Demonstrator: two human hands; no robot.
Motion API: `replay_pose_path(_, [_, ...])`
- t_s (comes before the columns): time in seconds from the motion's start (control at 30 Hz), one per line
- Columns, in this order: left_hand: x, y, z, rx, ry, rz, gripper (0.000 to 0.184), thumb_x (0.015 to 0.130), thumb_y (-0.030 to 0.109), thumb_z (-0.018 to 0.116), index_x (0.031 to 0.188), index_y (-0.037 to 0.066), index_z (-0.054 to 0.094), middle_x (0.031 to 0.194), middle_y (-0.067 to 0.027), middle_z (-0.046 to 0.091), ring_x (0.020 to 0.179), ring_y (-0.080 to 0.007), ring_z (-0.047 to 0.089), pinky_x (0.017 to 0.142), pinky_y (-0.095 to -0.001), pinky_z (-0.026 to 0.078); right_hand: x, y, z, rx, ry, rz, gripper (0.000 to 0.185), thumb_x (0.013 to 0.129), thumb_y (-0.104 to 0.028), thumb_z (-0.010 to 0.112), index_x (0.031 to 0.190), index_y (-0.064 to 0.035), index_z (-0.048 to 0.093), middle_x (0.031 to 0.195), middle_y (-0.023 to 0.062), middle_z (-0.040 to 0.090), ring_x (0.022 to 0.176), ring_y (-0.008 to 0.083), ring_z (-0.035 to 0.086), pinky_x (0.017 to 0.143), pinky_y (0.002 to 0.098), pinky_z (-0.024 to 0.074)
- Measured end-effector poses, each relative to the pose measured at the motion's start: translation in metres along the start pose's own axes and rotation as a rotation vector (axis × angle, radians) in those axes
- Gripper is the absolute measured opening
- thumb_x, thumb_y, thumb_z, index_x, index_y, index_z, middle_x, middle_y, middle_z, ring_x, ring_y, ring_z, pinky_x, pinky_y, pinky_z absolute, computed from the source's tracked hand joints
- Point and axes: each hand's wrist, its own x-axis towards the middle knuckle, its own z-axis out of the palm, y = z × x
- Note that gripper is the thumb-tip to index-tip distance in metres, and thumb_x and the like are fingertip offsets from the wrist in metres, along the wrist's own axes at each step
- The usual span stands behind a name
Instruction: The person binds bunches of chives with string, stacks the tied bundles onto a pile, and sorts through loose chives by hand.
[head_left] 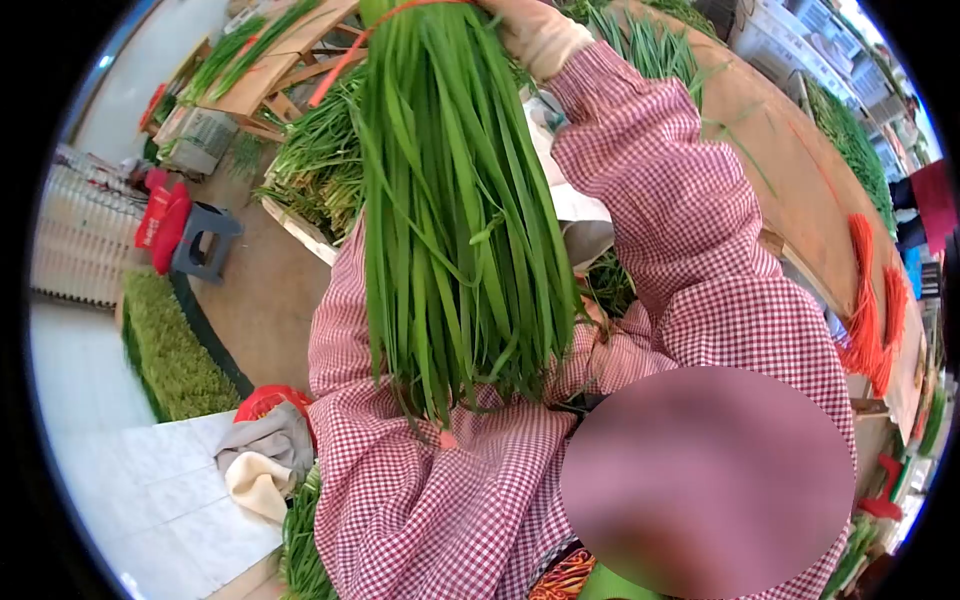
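A large bunch of garlic chives hangs in front of my chest, long flat green leaves pointing down. A red tie goes round it near the top edge of the view, one loose end sticking out to the left. My right hand, in a pale glove, grips the bunch beside that tie; its fingertips are hidden or cut off. My left hand is not visible; the left checked sleeve runs up behind the leaves.
On the right, a curved wooden table bears loose chives and hanks of red ties. More greens are heaped in a crate behind the bunch. A grey stool stands on the left. Another person is at the far right.
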Motion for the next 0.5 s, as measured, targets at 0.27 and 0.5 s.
replay_pose_path(0.27, [-0.056, 0.028, -0.015, 0.034, 0.126, 0.522, 0.052, 0.091, 0.048, 0.036, 0.123, 0.006, 0.042, 0.112, -0.0082, 0.051, 0.098, -0.0203, 0.052, 0.086, -0.0340, 0.044, -0.014, -0.028, -0.014, -0.108, 0.153, -0.357, 0.024, 0.083, -0.019, 0.061, 0.097, 0.0003, 0.057, 0.084, 0.0120, 0.064, 0.067, 0.0221, 0.064, 0.059, 0.0325, 0.0559])
replay_pose_path(0.5, [-0.100, -0.001, 0.051, 0.837, 0.229, 1.088, 0.036, 0.080, 0.008, 0.060, 0.114, 0.005, 0.048, 0.098, -0.0061, 0.048, 0.088, -0.0172, 0.049, 0.080, -0.0298, 0.041, -0.021, -0.028, -0.027, -0.130, 0.210, -0.372, 0.023, 0.085, -0.021, 0.058, 0.096, -0.0004, 0.058, 0.081, 0.0107, 0.064, 0.065, 0.0215, 0.063, 0.059, 0.0312, 0.0549])
